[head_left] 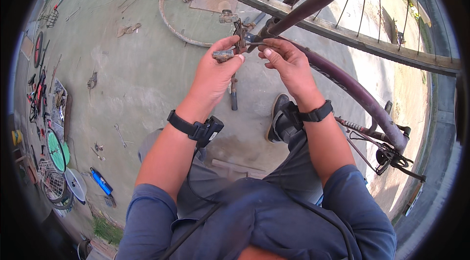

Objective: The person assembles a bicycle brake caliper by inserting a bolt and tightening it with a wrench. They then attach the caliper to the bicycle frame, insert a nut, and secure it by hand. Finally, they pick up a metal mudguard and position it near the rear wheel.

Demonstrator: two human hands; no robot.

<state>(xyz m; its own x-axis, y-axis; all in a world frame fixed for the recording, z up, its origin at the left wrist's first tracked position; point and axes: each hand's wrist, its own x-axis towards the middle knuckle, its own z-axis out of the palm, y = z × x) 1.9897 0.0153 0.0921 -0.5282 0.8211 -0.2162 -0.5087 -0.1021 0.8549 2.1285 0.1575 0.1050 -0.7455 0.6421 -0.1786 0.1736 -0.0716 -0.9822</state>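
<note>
My left hand is closed around a rusty metal bicycle part. A worn, dark block shows between its thumb and fingers; I cannot tell if the two are joined. Between thumb and fingertips, my right hand pinches a thin metal rod, whose far end meets the rusty part. Just beyond both hands is the dark purple bicycle frame with its fork. A bar with a dark end runs down below my left hand.
A spoked bicycle wheel crosses the upper right, close past my right hand. At the lower right is a crank with chainring. A loose curved rim, a wrench and a blue bottle-like object lie on the floor.
</note>
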